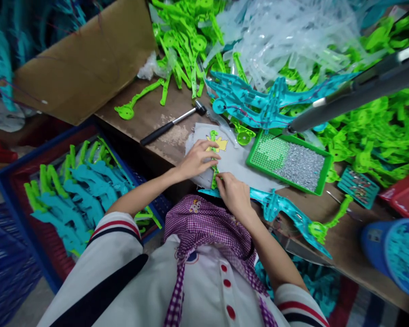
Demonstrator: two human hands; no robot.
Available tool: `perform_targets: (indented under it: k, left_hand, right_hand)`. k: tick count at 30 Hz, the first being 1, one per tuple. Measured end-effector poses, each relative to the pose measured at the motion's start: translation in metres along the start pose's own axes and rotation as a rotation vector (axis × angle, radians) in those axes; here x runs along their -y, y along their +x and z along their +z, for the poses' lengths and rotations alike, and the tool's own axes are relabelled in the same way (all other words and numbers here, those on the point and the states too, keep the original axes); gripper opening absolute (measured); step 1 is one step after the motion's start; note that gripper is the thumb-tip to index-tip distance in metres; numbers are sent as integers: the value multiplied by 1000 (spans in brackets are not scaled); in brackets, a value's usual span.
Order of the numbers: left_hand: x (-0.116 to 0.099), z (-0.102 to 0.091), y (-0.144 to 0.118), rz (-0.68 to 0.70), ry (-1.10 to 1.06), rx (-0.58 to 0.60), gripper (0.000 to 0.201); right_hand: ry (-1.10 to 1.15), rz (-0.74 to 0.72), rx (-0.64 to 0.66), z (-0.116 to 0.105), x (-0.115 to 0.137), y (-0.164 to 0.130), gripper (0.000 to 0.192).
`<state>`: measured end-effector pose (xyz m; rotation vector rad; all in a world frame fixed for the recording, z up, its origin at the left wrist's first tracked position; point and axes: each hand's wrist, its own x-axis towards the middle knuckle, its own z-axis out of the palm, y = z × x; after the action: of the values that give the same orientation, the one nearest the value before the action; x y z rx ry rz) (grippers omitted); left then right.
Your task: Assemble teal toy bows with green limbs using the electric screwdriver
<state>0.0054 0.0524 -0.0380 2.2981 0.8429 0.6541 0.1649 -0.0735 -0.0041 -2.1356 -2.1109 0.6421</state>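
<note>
The green strip [214, 170] lies on the grey cloth [240, 170], between the hands; the right hand [234, 193] pinches its near end; the left hand [198, 160] spans it, fingers parted, its grip indeterminable from where I stand; this piece appears unfinished; a blue frame [295, 212] lies by the right forearm; the crate [12, 188] holds ranked parts, seemingly done; heaped green parts [370, 120] beyond suggest much remains.
</note>
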Motion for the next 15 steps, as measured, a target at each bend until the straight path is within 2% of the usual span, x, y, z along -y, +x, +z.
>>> perform_targets:
  k: [5,11,15]
  left_hand:
    - [-9,10,-22,-30,-7,78,9]
    - [-1,12,-25,-42,45,67,6]
    - [-4,13,-25,-40,44,98,5]
  right_hand:
    - [51,18,-14,1,-5,-4,33]
    - [111,39,-8,-2,-18,-6,30]
    - [145,-29,-50,-5,-34,-11,31]
